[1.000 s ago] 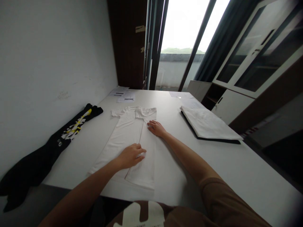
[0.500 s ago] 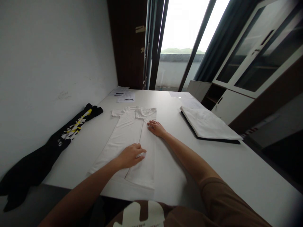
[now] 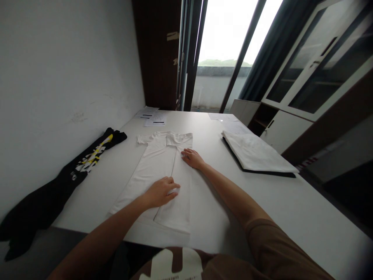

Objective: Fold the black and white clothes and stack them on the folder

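Observation:
A white T-shirt (image 3: 145, 171) lies spread on the white table, its right side folded inward so that the sleeve rests near the collar. My left hand (image 3: 161, 191) rests on the lower middle of the shirt, across the edge of the folded panel, fingers slightly bent and apart. Farther up, my right hand (image 3: 192, 158) lies flat on the folded panel near its right edge, just below the sleeve. Neither hand grasps the cloth.
The white table (image 3: 210, 202) carries a black garment (image 3: 61, 190) with a yellow and white print along the left wall, hanging over the front edge. Folded white cloth (image 3: 256, 151) sits on black cloth (image 3: 271, 174) at right. Paper sheets (image 3: 155, 118) lie at the far edge.

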Demonstrator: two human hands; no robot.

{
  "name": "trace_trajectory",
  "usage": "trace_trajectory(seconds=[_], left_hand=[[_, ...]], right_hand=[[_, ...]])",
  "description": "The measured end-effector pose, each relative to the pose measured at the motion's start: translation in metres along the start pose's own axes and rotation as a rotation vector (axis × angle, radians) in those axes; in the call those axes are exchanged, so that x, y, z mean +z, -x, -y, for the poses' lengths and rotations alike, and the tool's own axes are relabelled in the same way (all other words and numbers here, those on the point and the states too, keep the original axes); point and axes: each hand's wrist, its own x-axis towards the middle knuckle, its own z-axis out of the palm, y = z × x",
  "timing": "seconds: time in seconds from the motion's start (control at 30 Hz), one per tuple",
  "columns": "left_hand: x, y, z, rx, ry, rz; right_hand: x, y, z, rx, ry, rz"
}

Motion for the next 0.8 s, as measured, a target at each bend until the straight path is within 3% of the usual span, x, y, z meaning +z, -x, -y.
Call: trace_trajectory(seconds=[0.8], left_hand=[[-0.0005,0.0000,-0.0009,-0.006,-0.003,0.008]], right_hand=[[-0.0056,0.0008,0.0049,0.017,-0.006,0.024]])
